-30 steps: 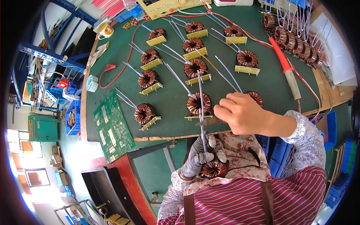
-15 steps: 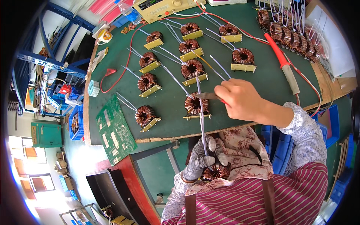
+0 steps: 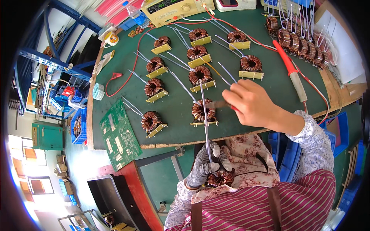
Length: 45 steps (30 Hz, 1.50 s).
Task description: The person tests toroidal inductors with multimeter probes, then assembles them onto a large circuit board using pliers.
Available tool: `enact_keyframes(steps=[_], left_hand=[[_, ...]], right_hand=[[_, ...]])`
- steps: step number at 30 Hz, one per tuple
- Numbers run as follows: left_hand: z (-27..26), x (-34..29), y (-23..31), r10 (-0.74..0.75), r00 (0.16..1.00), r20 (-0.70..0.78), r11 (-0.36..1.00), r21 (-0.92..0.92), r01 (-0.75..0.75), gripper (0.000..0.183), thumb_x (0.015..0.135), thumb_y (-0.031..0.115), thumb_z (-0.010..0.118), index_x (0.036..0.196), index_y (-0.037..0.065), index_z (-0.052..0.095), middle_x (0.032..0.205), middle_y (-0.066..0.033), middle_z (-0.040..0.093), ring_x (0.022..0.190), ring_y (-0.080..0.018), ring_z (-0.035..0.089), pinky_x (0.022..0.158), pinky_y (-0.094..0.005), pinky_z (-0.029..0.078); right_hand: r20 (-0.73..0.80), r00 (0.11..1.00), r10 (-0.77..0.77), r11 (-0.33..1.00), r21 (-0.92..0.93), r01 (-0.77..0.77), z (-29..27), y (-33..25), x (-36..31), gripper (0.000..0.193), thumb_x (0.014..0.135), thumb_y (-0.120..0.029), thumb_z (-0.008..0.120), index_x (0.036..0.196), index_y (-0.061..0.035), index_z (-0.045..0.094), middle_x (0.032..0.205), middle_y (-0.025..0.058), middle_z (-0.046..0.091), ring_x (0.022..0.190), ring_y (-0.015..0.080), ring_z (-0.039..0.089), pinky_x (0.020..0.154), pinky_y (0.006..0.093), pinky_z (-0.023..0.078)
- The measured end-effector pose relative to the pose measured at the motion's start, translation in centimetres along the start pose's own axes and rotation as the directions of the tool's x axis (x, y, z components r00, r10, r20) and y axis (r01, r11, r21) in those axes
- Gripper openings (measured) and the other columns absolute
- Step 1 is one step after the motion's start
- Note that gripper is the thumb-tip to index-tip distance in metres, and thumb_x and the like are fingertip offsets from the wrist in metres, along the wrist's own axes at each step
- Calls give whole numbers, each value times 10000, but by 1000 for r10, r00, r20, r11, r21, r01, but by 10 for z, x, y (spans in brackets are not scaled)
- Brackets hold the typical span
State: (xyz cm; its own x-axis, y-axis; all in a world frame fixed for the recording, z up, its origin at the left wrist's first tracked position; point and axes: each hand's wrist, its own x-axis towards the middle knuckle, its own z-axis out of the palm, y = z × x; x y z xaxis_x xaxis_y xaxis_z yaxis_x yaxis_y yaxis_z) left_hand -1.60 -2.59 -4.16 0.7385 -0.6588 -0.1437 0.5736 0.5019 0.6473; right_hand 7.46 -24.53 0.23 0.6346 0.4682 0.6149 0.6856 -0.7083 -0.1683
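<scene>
My left hand (image 3: 206,165), in a grey glove, is closed around a copper-wound toroidal coil (image 3: 220,178) low in front of my apron, just off the bench's front edge. Long grey-sleeved leads (image 3: 206,129) rise from that coil, through the gloved fingers and over the bench. Bare-skinned, my right hand (image 3: 250,102) grips a knife whose blade (image 3: 220,104) points left toward the leads; its tip is blurred, so whether it touches them I cannot tell. Behind the leads a similar coil (image 3: 200,111) stands on a small yellowish board near the front edge.
Several more coils (image 3: 200,76) on boards stand in rows across the green bench mat. A green circuit board (image 3: 121,133) lies front left. A red-handled soldering tool (image 3: 287,59) and cables lie right, bundled coils (image 3: 300,42) far right. A power supply (image 3: 173,11) and bottle (image 3: 135,14) stand at the back.
The knife blade has drawn slightly right relative to the leads and is now blurred. My left hand keeps its hold on the coil. The whole view has shifted a little.
</scene>
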Motion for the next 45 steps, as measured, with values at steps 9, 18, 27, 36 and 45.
enact_keyframes(steps=[9,18,27,36,45], left_hand=[[-4,-2,-3,-24,1000,-9,1000,9,24,339,710,71,669,944,92,424,798,-139,602,766,-246,628,698,-314,516],[-5,1,-6,-38,999,2,999,7,38,346,720,98,669,963,100,423,827,-100,592,804,-216,623,721,-296,497],[7,10,-2,55,993,-102,998,15,-54,359,675,56,683,936,75,436,767,-180,600,687,-268,625,600,-303,534],[27,55,38,350,935,-52,934,98,-344,435,728,65,668,1053,76,380,859,-151,531,775,-306,606,588,-367,559],[51,101,38,263,946,188,810,490,-323,688,860,206,576,1394,98,155,1217,-105,411,1005,-164,479,808,-273,438]], right_hand=[[-77,982,174,985,-3,-174,8,32,14,205,591,-4,579,765,-57,486,709,87,521,650,284,526,552,382,427],[95,959,268,957,92,-277,14,28,8,163,665,-28,588,801,-45,501,725,87,529,691,295,543,586,401,443],[211,961,178,950,219,-223,4,7,-4,160,695,-35,588,837,-37,515,712,116,540,680,313,555,584,417,440],[580,780,235,464,638,-614,-25,-50,-29,484,645,-358,796,817,-31,483,581,52,458,522,160,456,506,302,376],[358,693,625,287,721,-631,-49,-25,-51,462,547,-170,846,762,-91,445,630,-37,412,553,27,383,486,212,300]])
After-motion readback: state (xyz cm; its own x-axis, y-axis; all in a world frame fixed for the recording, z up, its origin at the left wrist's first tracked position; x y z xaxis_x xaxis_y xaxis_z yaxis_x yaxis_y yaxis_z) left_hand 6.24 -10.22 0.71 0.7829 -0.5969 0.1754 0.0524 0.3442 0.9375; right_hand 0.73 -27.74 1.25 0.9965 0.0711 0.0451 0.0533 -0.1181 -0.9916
